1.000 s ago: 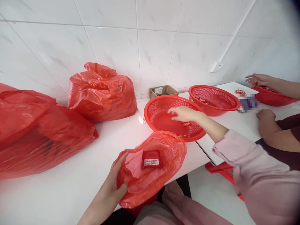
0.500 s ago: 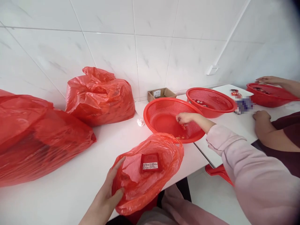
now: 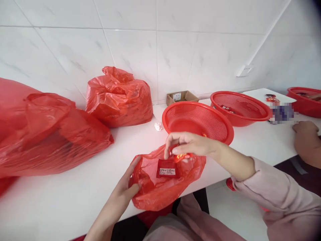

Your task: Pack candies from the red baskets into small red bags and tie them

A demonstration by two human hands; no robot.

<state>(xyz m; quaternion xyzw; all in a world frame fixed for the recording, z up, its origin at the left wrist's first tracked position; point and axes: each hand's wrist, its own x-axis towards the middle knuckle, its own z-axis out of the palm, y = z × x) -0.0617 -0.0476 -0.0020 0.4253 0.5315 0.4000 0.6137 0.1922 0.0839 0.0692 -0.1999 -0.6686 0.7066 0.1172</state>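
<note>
My left hand point(image 3: 122, 187) grips the left edge of an open red plastic bag point(image 3: 156, 199), its thumb and fingers around the rim. Inside the bag lies a dark red packet point(image 3: 167, 164) with a white printed label. Over the bag's right part, my right hand point(image 3: 192, 143) holds a small shiny red packet point(image 3: 181, 157) with yellow lettering, partly hidden under the fingers. Just behind that hand stands a red perforated basket point(image 3: 175, 117); a bit of yellow print shows at its near side.
Full red bags point(image 3: 120, 103) point(image 3: 50, 140) stand at left. A crumpled white scrap point(image 3: 157, 126), a small cardboard box point(image 3: 182, 97) and a second red basket point(image 3: 240, 107) holding packets are near the wall. At right are another person's arm point(image 3: 306, 142) and another basket point(image 3: 306, 103).
My right hand has come out of the basket and moved left and nearer, over the bag, with a red packet now visible in it. My left hand keeps holding the bag; the view has shifted.
</note>
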